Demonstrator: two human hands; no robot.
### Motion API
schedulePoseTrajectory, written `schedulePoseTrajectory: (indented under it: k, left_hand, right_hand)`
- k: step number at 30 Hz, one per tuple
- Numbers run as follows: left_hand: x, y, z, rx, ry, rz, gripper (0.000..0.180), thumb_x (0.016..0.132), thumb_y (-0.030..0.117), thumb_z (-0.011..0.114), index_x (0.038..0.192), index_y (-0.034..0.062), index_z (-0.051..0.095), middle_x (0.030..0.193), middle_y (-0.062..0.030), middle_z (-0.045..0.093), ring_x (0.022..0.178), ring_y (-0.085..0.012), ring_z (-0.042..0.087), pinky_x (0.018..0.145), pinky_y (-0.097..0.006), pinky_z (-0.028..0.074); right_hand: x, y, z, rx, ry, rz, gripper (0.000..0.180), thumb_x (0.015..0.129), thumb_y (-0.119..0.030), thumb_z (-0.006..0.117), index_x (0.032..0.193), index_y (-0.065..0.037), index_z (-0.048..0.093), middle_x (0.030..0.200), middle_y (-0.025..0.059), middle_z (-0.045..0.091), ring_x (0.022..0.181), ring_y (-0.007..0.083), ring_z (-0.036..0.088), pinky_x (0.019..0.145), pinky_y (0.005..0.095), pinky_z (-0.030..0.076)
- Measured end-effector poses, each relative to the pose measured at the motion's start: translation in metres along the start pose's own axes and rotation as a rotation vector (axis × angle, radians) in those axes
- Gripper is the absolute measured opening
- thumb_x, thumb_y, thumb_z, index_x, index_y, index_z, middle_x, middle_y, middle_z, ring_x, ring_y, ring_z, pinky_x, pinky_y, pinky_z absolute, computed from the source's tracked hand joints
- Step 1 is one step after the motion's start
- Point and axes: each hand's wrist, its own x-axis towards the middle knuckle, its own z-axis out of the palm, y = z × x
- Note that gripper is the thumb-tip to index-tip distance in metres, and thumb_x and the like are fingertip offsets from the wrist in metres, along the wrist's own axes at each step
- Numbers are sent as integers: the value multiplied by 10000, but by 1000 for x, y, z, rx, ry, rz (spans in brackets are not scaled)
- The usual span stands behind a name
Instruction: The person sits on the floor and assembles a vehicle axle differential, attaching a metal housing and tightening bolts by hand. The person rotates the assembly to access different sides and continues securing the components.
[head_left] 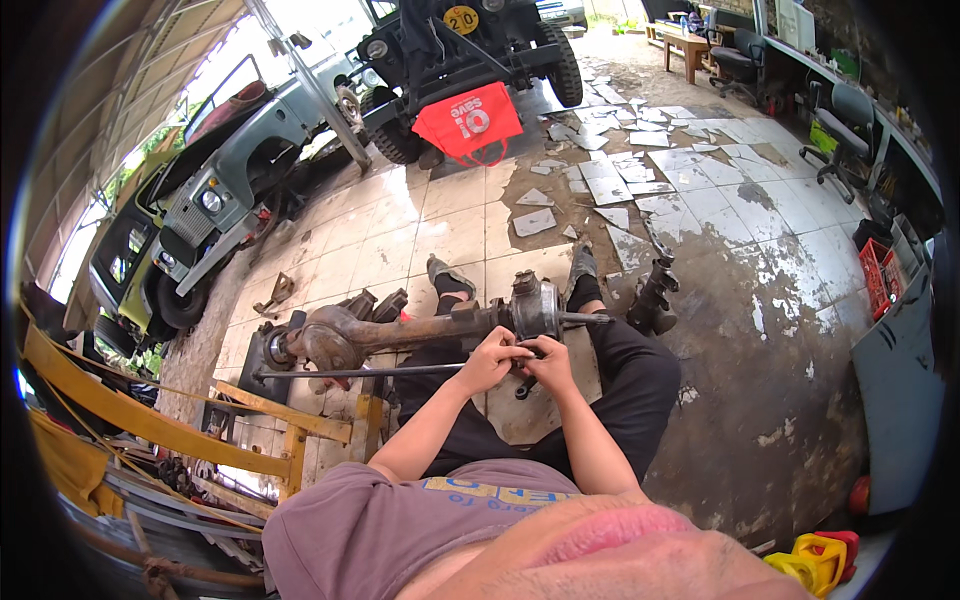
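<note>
A long rusty vehicle axle (pixel 425 330) lies across the floor before me, with a rounded differential housing (pixel 330 338) at its left and a round steel hub (pixel 537 306) at its right. A thin dark steel rod (pixel 400 370) runs along its near side up to my hands. My left hand (pixel 487 362) is closed, fingertips pressed together by the rod's right end. Close against it, my right hand (pixel 548 365) is closed too, thumb and fingers pinched. Whatever they hold is mostly hidden by the fingers. A small dark ring-ended piece (pixel 525 388) hangs just under my right hand.
Another greasy metal part (pixel 655 298) stands right of my knee. A yellow metal frame (pixel 160 430) stands at left. Ahead are a dark vehicle with a red bag (pixel 470 125) on its front and broken tiles (pixel 605 180). A red crate (pixel 880 280) sits far right.
</note>
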Motion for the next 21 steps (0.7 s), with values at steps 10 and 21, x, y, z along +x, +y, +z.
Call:
schedulePoseTrajectory:
  k: [10, 21]
  left_hand:
    - [24, -3, 20, -88, 35, 27, 347, 849, -152, 673, 1077, 66, 818, 1055, -80, 518, 922, -209, 620, 792, -330, 533]
    - [33, -28, 25, -213, 56, 12, 188, 913, -103, 724, 1024, 46, 753, 1061, -67, 597, 970, -220, 648, 864, -333, 535]
  right_hand:
    - [-8, 2, -8, 76, 101, 69, 241, 838, 58, 784, 1066, -3, 836, 975, 77, 759, 881, 169, 717, 788, 313, 567]
    - [-11, 8, -37, -18, 0, 28, 418, 879, 53, 807, 1283, -50, 784, 1299, 87, 721, 1223, 213, 690, 1028, 332, 550]
